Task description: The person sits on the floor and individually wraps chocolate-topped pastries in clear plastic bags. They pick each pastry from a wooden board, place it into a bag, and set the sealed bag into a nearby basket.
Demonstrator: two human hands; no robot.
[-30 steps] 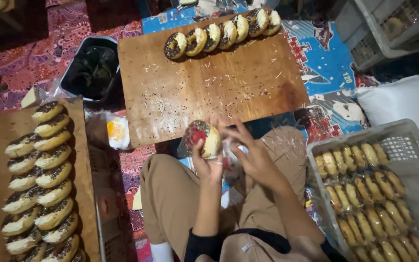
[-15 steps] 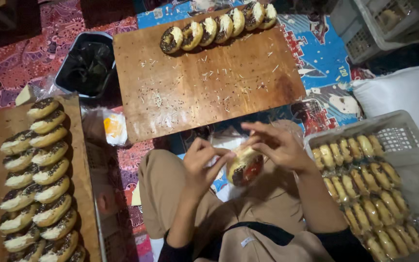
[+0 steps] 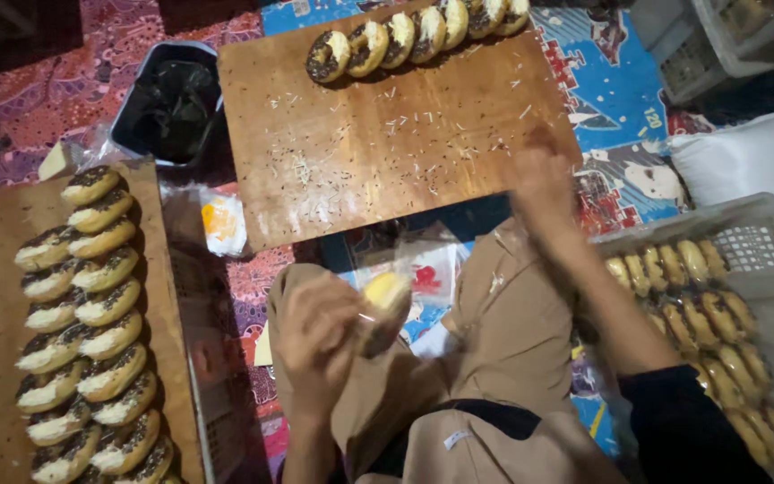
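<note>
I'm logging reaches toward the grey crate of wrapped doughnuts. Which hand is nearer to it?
Right. The right hand hovers by the wooden board's near corner, just left of the grey crate. The left hand holds a doughnut over the lap, farther left.

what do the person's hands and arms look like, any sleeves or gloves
Both hands are bare, with no gloves. The left hand shows no ring or watch, and its forearm is uncovered as far as the view shows. The right hand is blurred; its forearm is bare too, with a dark sleeve starting near the elbow.
</note>
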